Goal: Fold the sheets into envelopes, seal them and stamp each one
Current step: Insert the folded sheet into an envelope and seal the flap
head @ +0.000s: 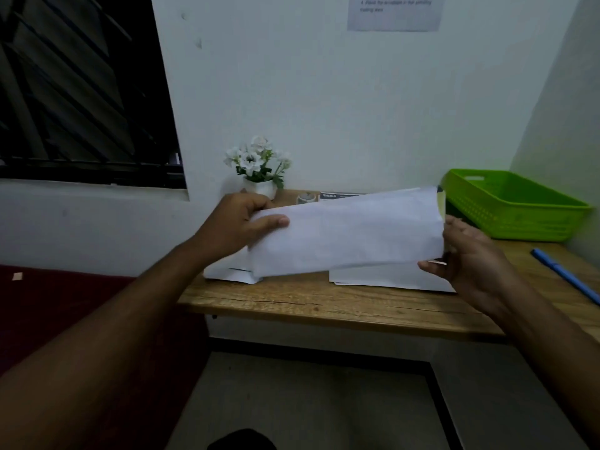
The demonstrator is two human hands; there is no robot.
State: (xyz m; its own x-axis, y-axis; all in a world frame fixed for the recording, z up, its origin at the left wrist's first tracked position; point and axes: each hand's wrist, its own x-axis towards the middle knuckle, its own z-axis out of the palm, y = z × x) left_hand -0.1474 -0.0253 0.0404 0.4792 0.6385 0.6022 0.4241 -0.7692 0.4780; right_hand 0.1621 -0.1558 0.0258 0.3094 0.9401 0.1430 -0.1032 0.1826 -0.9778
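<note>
A folded white sheet [350, 232] is held up above the wooden desk [324, 303]. My left hand [240, 222] pinches its left end, thumb on the front. My right hand [467, 254] holds its right end, thumb under the lower corner and fingers behind the paper. Below the sheet lie a folded white paper [227, 271] at the left and a stack of white sheets [389, 279] at the right, both partly hidden. A small round stamp [306, 198] stands near the wall behind the sheet.
A green plastic basket [516, 206] stands at the desk's back right. A blue pen [565, 276] lies at the right edge. A white pot of white flowers [258, 170] and a dark box [337, 196] stand by the wall. The window is at the left.
</note>
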